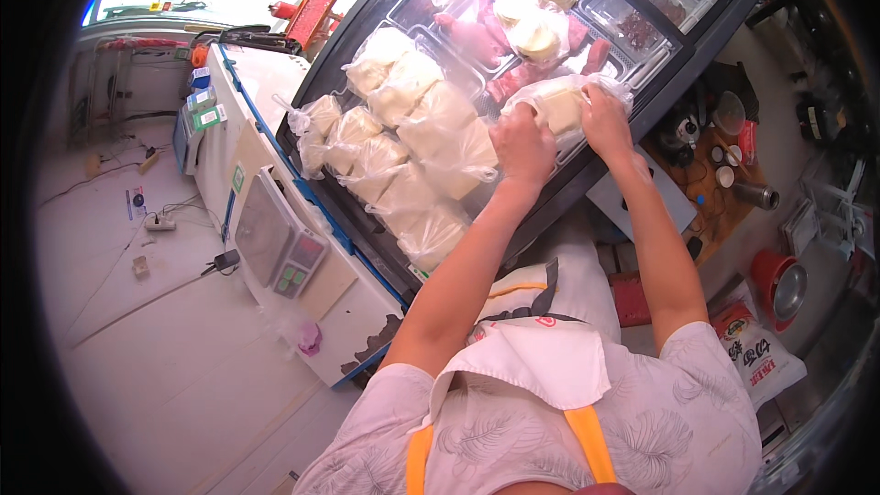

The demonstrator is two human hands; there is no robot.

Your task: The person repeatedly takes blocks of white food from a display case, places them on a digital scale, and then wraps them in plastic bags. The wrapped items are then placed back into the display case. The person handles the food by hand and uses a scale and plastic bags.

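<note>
Both hands are on a clear plastic bag (560, 106) with a pale, flat, dough-like block inside, over the front edge of a glass-topped display case (577, 165). My left hand (526, 144) grips the bag's near left side, its fingers curled. At the right end, my right hand (605, 120) pinches the plastic. Left of my left hand lie several bagged pale blocks (440, 130), packed close together. Beyond the bag are bagged round pale stacks (536, 20) and pieces of raw pink meat (481, 38), some in metal trays.
A digital scale (278, 240) stands on the white counter (330, 330) at left. Dark food (646, 7) fills trays at the case's far right. To the right are a wooden table (732, 199) with a metal flask (756, 196), a red bucket (777, 289) and a printed sack (760, 350).
</note>
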